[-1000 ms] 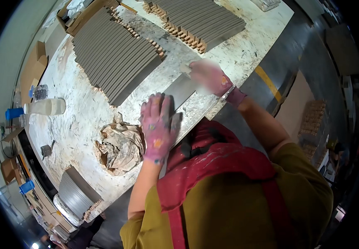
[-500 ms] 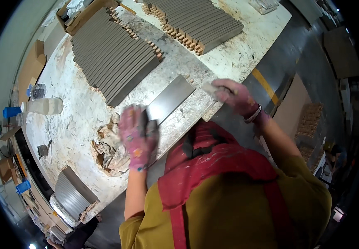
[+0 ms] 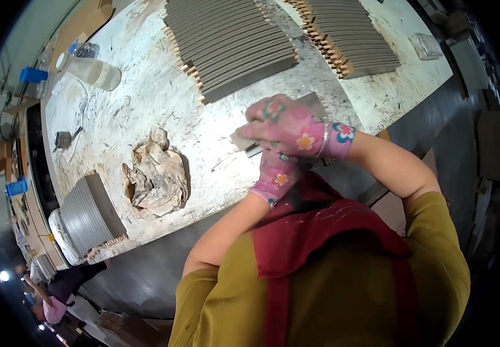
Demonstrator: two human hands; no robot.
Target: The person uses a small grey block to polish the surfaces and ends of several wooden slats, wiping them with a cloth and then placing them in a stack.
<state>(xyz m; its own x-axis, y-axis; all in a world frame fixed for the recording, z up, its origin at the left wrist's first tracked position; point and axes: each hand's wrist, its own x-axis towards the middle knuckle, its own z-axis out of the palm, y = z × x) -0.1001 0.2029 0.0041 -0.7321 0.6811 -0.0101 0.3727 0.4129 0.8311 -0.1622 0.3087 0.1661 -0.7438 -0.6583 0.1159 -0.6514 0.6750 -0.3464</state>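
Pair of hands in pink floral gloves, brought together above one flat grey plate (image 3: pixel 314 102); half a second earlier they stand well apart, the plate lying bare between them, so the work now seems to be on the plate's face itself. Right hand (image 3: pixel 289 124): fingers curled round a pale pad (image 3: pixel 241 139), which juts past the fingertips over the left end of the plate. Left hand (image 3: pixel 277 170): crossed beneath the right, touching or nearly so; how far its fingers open, and whether they grip anything, cannot be told. Plate: on the stained white table (image 3: pixel 212 136), near edge, only its two ends showing. Adjacent: stack of grey strips with tan end pieces (image 3: pixel 229 49); second such stack (image 3: pixel 351 37); crumpled paper (image 3: pixel 156 179), to the left. Obscured: middle of the plate and left fingertips, both under the right hand; pad's full shape, mostly within the grip; far ends of both stacks, cut off by the upper edge
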